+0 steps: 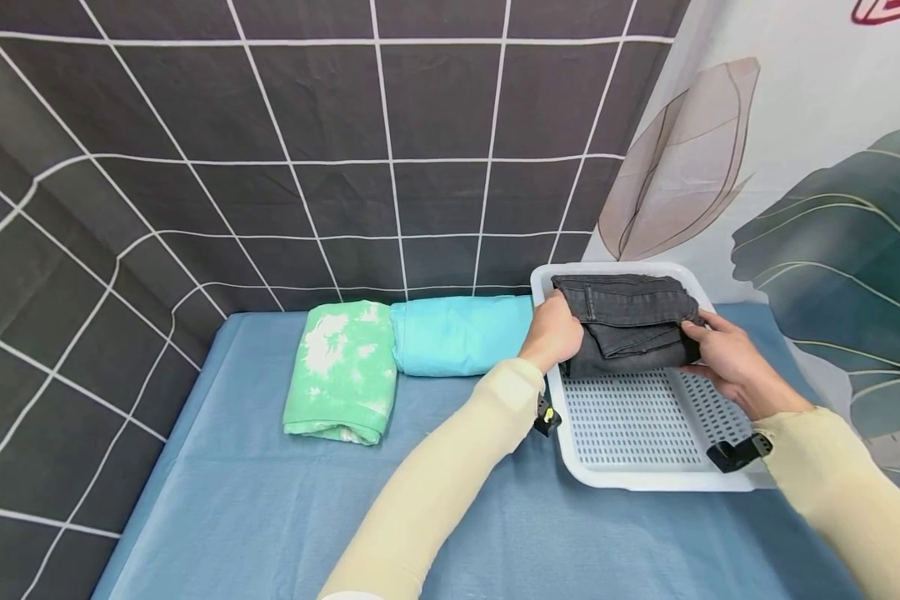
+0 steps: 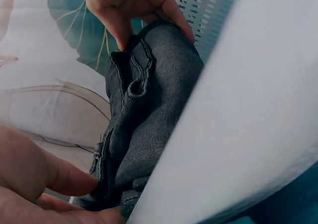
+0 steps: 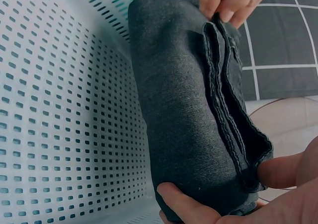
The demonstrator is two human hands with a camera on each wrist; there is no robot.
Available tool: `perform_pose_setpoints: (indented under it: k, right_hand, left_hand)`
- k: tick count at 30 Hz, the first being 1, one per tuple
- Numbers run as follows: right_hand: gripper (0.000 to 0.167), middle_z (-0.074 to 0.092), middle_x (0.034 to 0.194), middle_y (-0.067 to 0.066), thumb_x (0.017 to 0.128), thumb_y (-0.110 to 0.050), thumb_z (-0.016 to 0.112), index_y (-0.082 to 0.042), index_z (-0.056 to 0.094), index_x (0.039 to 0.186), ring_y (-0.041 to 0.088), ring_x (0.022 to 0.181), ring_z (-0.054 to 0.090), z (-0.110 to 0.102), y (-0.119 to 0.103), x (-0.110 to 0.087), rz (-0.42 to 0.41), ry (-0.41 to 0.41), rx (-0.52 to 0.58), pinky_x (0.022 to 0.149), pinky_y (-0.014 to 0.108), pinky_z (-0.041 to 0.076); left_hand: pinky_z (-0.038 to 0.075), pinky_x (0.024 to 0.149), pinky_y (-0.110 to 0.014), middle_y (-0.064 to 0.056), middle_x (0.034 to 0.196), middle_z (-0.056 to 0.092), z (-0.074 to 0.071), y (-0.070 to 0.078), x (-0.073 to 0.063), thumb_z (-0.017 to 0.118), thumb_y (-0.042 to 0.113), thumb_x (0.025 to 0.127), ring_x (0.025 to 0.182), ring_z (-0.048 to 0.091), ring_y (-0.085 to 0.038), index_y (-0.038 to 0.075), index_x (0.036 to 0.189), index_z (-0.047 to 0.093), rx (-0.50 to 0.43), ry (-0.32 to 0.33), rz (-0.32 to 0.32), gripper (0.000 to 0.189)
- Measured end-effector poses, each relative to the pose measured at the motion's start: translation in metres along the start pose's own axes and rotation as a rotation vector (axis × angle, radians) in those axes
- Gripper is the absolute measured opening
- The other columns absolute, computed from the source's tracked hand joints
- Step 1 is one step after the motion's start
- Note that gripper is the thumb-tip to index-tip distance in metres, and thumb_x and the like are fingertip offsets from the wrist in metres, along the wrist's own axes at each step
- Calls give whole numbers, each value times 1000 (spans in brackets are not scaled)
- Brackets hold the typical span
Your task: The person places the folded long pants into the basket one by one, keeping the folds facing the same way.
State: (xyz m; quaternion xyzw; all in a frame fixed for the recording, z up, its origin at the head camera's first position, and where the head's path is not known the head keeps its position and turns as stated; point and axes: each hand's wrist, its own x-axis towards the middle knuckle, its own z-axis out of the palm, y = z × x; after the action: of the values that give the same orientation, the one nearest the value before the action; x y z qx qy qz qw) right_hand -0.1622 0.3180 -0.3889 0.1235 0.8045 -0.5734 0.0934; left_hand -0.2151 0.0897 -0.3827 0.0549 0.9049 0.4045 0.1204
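Observation:
A folded pair of dark grey jeans (image 1: 630,321) lies across the far part of a white perforated basket (image 1: 630,480). At its left end my left hand (image 1: 553,333) pinches the waistband edge between thumb and fingers, as the left wrist view shows close up. On the opposite end, my right hand (image 1: 731,362) grips the jeans, thumb on the waistband side and fingers along the rolled body (image 3: 184,110). In the right wrist view the left hand (image 3: 233,0) shows at the far end of the bundle.
Left of the basket, a folded light blue cloth (image 1: 461,335) lies beside a folded green and white tie-dye cloth (image 1: 342,371). All rest on a blue-covered table (image 1: 270,517). Behind stand a dark grid-patterned curtain (image 1: 442,108) and a white leaf-print curtain (image 1: 817,75).

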Motion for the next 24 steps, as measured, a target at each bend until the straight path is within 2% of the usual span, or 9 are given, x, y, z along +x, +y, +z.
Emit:
perform_pose_setpoints:
  k: [2,4,6,9,11,12,16,20,24]
  right_hand:
    - [65,8,158,39,110,-31,24,-2,-6,159,-6,88,48,0,1,1,5,-9,-8,74,23,56]
    - [65,6,158,39,110,-32,24,-2,-8,159,-4,90,48,0,1,2,12,-12,-14,74,23,56]
    - [65,3,158,39,110,-31,24,-2,-10,158,5,96,52,0,2,3,22,-10,-22,76,24,56]
    - [65,-2,158,39,110,-28,23,-3,-13,157,32,118,53,1,3,5,42,-14,-35,83,31,57]
    - [64,-6,158,39,110,-26,23,-3,-14,157,48,135,37,2,4,7,58,-21,-37,89,36,56]
    - [64,-8,158,38,110,-24,23,-3,-15,157,51,140,28,3,4,9,68,-31,-25,93,40,55]
    - [62,-10,159,37,110,-18,22,0,-15,156,52,144,19,6,8,16,103,-54,25,96,39,53]
    - [61,-7,159,38,109,-15,21,2,-15,156,51,143,20,7,11,19,115,-39,43,96,37,53]
    - [62,-5,158,39,110,-16,22,2,-14,157,50,142,25,7,12,21,108,-32,24,100,41,50]
  left_hand:
    - [47,57,-27,-16,101,71,0,1,2,46,10,105,67,63,-18,1,158,25,31,-42,-2,58]
    - [39,49,-27,-17,92,70,-1,1,4,44,9,105,53,49,-17,0,159,20,49,-101,10,61]
    - [38,53,-26,-19,106,70,-2,0,5,42,9,105,61,53,-16,-1,159,17,48,-156,41,61]
    - [41,66,-27,-18,134,60,-4,-4,6,40,8,104,87,58,-20,-2,156,27,5,-214,98,54]
    - [40,75,-29,-14,143,53,-4,-6,5,40,7,104,101,56,-21,-2,151,39,-35,-227,121,48]
    - [40,76,-30,-14,142,53,-4,-7,5,40,7,104,101,55,-22,-2,148,43,-51,-236,125,45]
    - [39,77,-31,-11,143,52,-3,-10,6,43,7,104,98,50,-21,1,148,45,-107,-272,122,45]
    - [43,90,-26,-9,157,41,-1,-11,10,47,8,104,122,51,-17,3,155,35,-161,-301,124,53]
    - [39,110,-30,-10,160,36,1,-12,14,52,6,102,143,39,-20,3,156,32,-217,-291,116,58]
